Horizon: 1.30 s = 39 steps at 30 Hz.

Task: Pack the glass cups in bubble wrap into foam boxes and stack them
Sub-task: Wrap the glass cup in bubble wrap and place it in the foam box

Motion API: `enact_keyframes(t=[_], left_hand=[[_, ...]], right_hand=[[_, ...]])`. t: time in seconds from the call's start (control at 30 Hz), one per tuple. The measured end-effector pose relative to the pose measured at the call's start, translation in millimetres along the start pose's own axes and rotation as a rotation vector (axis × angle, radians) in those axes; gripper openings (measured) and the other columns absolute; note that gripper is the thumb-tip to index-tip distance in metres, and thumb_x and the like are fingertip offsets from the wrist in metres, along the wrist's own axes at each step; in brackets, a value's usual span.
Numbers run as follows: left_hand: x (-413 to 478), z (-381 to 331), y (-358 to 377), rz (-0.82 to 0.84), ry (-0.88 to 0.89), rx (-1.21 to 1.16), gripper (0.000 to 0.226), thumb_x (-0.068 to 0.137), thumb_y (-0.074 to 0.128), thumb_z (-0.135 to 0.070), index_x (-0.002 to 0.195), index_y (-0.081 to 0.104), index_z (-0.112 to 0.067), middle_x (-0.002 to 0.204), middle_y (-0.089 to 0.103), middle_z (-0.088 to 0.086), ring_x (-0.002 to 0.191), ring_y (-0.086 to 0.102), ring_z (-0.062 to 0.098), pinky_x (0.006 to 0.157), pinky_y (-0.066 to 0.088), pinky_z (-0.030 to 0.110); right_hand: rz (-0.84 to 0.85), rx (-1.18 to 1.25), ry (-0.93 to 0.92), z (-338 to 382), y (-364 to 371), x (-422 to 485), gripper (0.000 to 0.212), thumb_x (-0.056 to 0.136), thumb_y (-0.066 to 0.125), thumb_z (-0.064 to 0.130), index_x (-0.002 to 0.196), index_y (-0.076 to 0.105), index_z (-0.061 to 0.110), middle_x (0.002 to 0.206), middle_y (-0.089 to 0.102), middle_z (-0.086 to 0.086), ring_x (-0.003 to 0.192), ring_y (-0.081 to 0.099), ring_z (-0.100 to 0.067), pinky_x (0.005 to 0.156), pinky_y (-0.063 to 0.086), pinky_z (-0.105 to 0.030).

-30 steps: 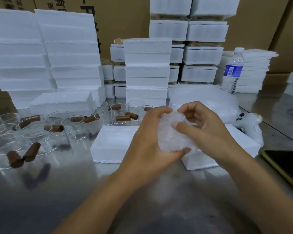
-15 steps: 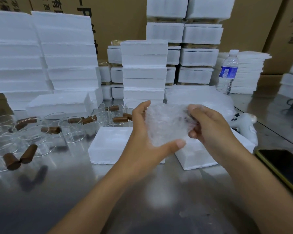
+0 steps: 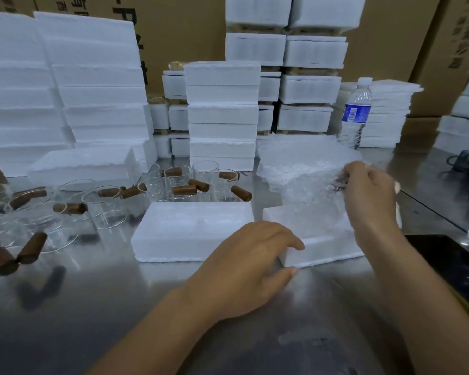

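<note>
1. Head view: your left hand (image 3: pixel 249 266) holds the near left corner of the right box (image 3: pixel 328 250). The thumb lies on its front face and the fingers curve over its top edge.
2. Your right hand (image 3: pixel 370 196) pinches the wrapped cup (image 3: pixel 318 207) over the right box. The cup is blurred, so contact with the box cannot be told.
3. The left box (image 3: pixel 190 228) lies just beside the right box on the table (image 3: pixel 92 307).
4. Bare cups (image 3: pixel 106 209) stand left of the boxes, and wrap sheets (image 3: pixel 301 155) lie behind the right box.
</note>
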<state>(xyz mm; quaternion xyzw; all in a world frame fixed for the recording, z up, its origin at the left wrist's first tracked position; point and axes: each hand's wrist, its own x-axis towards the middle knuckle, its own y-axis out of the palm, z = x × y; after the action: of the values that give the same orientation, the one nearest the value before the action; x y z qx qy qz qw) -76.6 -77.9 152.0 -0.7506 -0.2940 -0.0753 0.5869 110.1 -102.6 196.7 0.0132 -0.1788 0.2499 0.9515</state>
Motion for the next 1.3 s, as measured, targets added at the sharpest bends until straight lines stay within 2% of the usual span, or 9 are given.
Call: enact_keyframes(t=[0.1,0.27,0.37,0.47,0.67,0.83,0.97,1.1,1.3], left_hand=[[0,6,-5,-0.048,-0.040,-0.006,0.028,0.091,0.060,-0.034,0.119,0.059,-0.029,0.118,0.058,-0.015,0.108,0.042,-0.002,0.093,0.031,0.014],[1,18,-14,-0.118,-0.147,0.018,0.021,0.079,0.075,-0.035,0.095,0.061,-0.037,0.088,0.062,-0.017,0.088,0.047,0.003,0.083,0.033,0.017],[0,24,-19,-0.136,-0.230,-0.033,0.029,0.073,0.079,-0.040,0.076,0.051,-0.047,0.077,0.061,-0.020,0.082,0.052,0.003,0.075,0.038,0.015],[-1,25,-20,-0.140,-0.281,-0.087,0.031,0.071,0.080,-0.042,0.070,0.049,-0.047,0.074,0.060,-0.021,0.078,0.055,0.003,0.070,0.043,0.017],[0,26,-19,-0.139,-0.314,-0.150,0.030,0.071,0.080,-0.039,0.069,0.050,-0.043,0.074,0.061,-0.018,0.076,0.058,0.005,0.074,0.050,0.032],[0,28,-20,-0.235,-0.309,-0.296,0.014,0.081,0.071,-0.034,0.080,0.058,-0.037,0.078,0.064,-0.015,0.079,0.058,0.002,0.072,0.043,0.013],[1,33,-27,-0.440,-0.390,-0.325,0.019,0.094,0.054,-0.019,0.086,0.055,-0.037,0.080,0.061,-0.014,0.078,0.057,0.001,0.067,0.042,0.012],[-3,39,-26,-0.232,-0.535,-0.139,0.013,0.092,0.055,-0.029,0.102,0.050,-0.035,0.082,0.055,-0.013,0.078,0.055,0.004,0.066,0.041,0.020],[-5,37,-24,-0.113,-0.633,0.020,0.023,0.087,0.054,-0.046,0.105,0.040,-0.043,0.080,0.055,-0.015,0.080,0.054,0.005,0.067,0.039,0.027]], right_hand=[[0.135,-0.039,-0.019,-3,5,-4,0.029,0.087,0.045,0.017,0.059,0.047,0.017,0.040,0.049,0.021,0.038,0.042,0.007,0.035,0.027,-0.008],[0.473,-0.038,0.068,-4,10,-6,0.031,0.091,0.045,0.012,0.061,0.050,0.015,0.044,0.047,0.007,0.036,0.039,-0.006,0.048,0.035,-0.021],[0.603,-0.203,0.055,-8,10,-6,0.023,0.093,0.046,0.016,0.072,0.056,0.016,0.056,0.052,0.000,0.043,0.048,-0.009,0.057,0.038,-0.027],[0.581,-0.337,-0.042,-13,6,-3,0.013,0.092,0.052,0.022,0.079,0.057,0.021,0.066,0.056,0.004,0.053,0.053,-0.007,0.047,0.038,-0.018],[0.493,-0.494,-0.100,-22,8,-6,0.017,0.087,0.063,0.032,0.079,0.057,0.019,0.073,0.056,0.008,0.063,0.051,-0.008,0.051,0.033,-0.024],[0.450,-0.474,-0.106,-23,8,-4,0.019,0.080,0.070,0.034,0.084,0.057,0.021,0.078,0.055,0.007,0.066,0.052,-0.010,0.053,0.036,-0.023],[0.280,-0.308,-0.111,-21,6,0,0.019,0.082,0.067,0.026,0.096,0.056,0.023,0.073,0.057,0.011,0.065,0.054,-0.008,0.058,0.042,-0.026],[0.147,-0.379,-0.032,-25,0,8,0.019,0.086,0.056,0.017,0.104,0.056,0.020,0.080,0.059,0.005,0.065,0.053,-0.012,0.057,0.039,-0.027],[0.267,-0.766,0.086,-29,-14,13,0.032,0.085,0.055,0.019,0.117,0.057,0.019,0.103,0.058,-0.005,0.093,0.052,-0.024,0.078,0.043,-0.030]])
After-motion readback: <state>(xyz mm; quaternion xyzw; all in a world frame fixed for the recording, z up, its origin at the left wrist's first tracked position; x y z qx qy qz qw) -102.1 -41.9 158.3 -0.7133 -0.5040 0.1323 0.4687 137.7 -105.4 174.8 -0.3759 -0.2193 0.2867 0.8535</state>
